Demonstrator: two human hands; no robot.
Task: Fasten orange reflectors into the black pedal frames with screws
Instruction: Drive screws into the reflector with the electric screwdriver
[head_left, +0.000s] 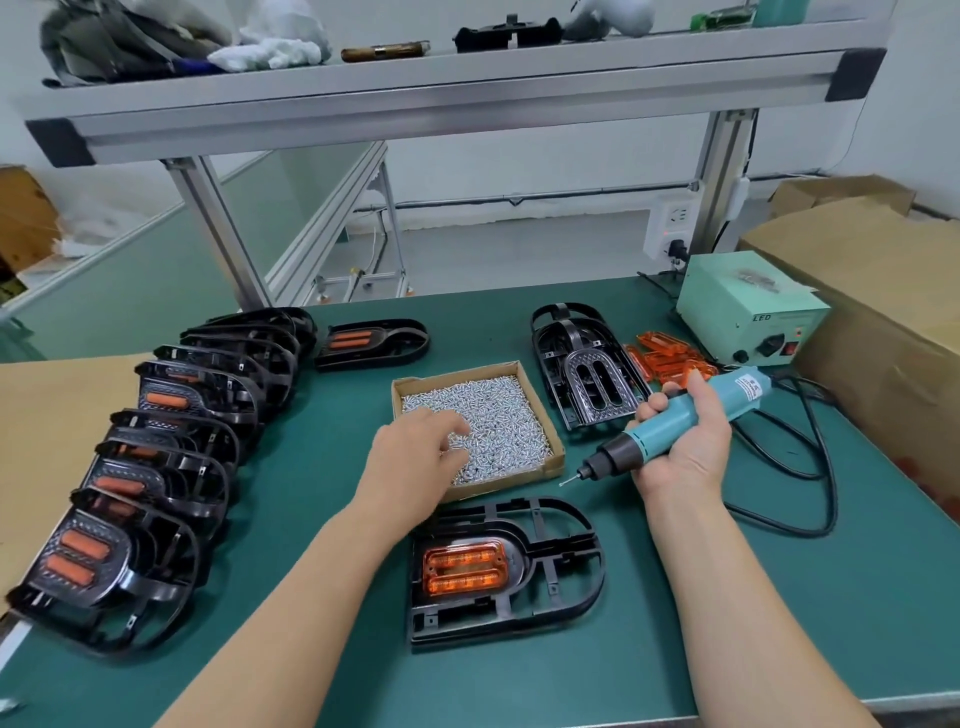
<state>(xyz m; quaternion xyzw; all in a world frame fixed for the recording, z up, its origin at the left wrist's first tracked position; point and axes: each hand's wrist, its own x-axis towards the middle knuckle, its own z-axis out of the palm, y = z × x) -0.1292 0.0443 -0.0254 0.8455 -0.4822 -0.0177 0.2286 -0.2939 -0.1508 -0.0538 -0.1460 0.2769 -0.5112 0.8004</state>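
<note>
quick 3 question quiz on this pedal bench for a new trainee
1. True or false: the right hand grips the teal electric screwdriver.
2. The left hand is over: A) the shallow cardboard tray of silver screws; B) the large brown carton; C) the pile of loose reflectors.
3. Fill in: the nearest black plastic pedal frame already holds an ____ reflector.

Key: 1 true; 2 A; 3 orange.
</note>
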